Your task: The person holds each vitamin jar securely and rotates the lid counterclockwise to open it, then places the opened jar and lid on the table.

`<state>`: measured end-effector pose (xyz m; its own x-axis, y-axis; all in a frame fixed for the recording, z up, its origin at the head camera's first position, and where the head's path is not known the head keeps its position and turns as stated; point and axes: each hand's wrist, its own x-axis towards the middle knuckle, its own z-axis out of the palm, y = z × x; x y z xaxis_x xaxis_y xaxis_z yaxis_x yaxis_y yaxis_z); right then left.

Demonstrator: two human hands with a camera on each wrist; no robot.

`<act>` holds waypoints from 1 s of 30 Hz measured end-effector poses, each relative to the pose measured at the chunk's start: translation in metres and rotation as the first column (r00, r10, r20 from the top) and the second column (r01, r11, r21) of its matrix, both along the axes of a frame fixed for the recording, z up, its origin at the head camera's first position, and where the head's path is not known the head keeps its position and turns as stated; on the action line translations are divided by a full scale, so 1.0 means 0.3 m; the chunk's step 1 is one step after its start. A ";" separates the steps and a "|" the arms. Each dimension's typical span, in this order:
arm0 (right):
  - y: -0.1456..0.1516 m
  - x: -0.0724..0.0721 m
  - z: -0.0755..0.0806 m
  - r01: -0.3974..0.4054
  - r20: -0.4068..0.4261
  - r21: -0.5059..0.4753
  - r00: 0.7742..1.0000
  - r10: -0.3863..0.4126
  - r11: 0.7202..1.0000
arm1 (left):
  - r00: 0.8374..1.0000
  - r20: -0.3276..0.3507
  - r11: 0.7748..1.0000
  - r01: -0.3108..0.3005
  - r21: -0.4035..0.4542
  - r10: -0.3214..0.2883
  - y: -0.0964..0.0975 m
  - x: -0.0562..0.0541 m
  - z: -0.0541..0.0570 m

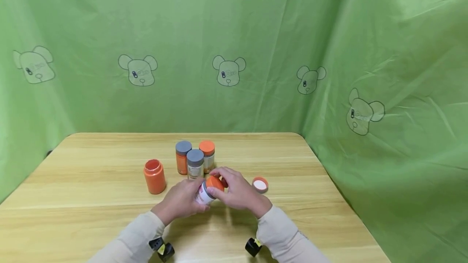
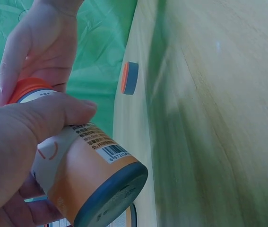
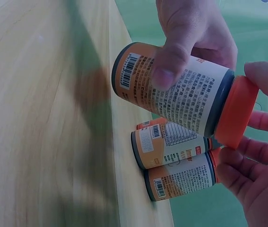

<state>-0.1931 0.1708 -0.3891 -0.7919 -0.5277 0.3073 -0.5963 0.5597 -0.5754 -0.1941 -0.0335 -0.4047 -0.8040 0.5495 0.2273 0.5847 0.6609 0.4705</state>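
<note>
Uncapped orange jar (image 1: 155,182) upright, left part of worktop (image 1: 91,222). Left grip (image 1: 184,199) curled round body of labelled jar (image 1: 204,196), held tilted above worktop; right grip (image 1: 235,188) pinching its orange lid (image 1: 215,182). Handling of labelled jar (judged only, contents unseen): probably light, stiff plastic, smooth sides may slip; best held mid-body, second hold on lid rim. Loose lid (image 1: 260,184) farther right, white inside up. Worktop flat, wood-grained. Room: green curtain (image 1: 183,19) behind and at sides, bear-head prints (image 1: 229,71).

Jar (image 2: 84,165) in hands (image 2: 13,142); separate lid (image 2: 131,78)
</note>
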 end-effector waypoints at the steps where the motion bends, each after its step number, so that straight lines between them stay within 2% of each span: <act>1: 0.000 0.000 0.001 0.001 -0.001 0.001 1.000 -0.001 1.000 | 1.000 0.000 1.000 0.002 0.002 -0.002 0.000 0.000 0.001; 13: 0.003 0.002 -0.001 0.009 -0.023 0.008 1.000 -0.009 1.000 | 0.999 0.042 1.000 -0.017 -0.002 0.017 -0.002 -0.007 0.000; 21: -0.003 0.000 0.001 0.013 -0.002 0.015 1.000 -0.013 1.000 | 0.999 0.031 1.000 -0.026 -0.005 0.026 -0.004 -0.002 -0.001; 30: 0.003 0.003 -0.003 -0.003 -0.063 0.003 0.998 0.003 1.000 | 0.999 0.016 1.000 -0.028 0.005 0.028 -0.003 -0.001 0.000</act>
<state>-0.1923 0.1718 -0.3900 -0.7698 -0.5308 0.3546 -0.6325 0.5598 -0.5352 -0.1944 -0.0342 -0.4046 -0.8226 0.5254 0.2175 0.5584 0.6742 0.4833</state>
